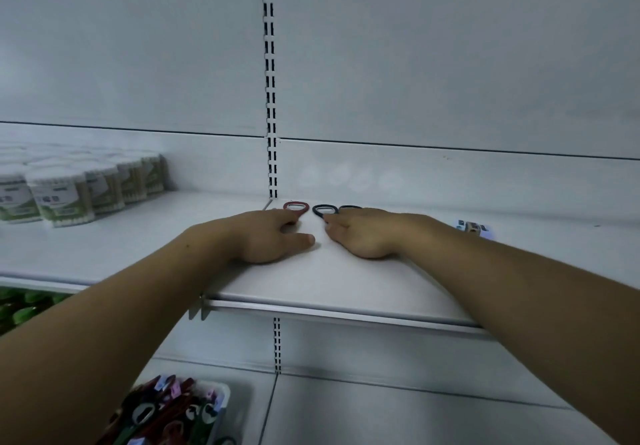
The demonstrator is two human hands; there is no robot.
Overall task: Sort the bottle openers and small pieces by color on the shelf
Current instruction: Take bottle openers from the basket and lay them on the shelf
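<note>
On the white shelf (346, 282), a red bottle opener (296, 207) lies near the back wall, its handle under the fingers of my left hand (270, 237). Right of it lie two dark bottle openers: one (325, 210) with its handle under the fingers of my right hand (363, 233), and another (350, 207) behind that hand, mostly hidden. Both hands rest palm down on the shelf, fingers curled over the openers. A white tray (221, 396) on the lower shelf holds several more openers in mixed colours.
Several cotton-swab tubs (62, 199) stand at the left of the shelf. A small tagged item (472, 227) lies right of my right forearm. Green items (24, 309) show below the shelf at left. A slotted upright (270, 98) runs up the back wall.
</note>
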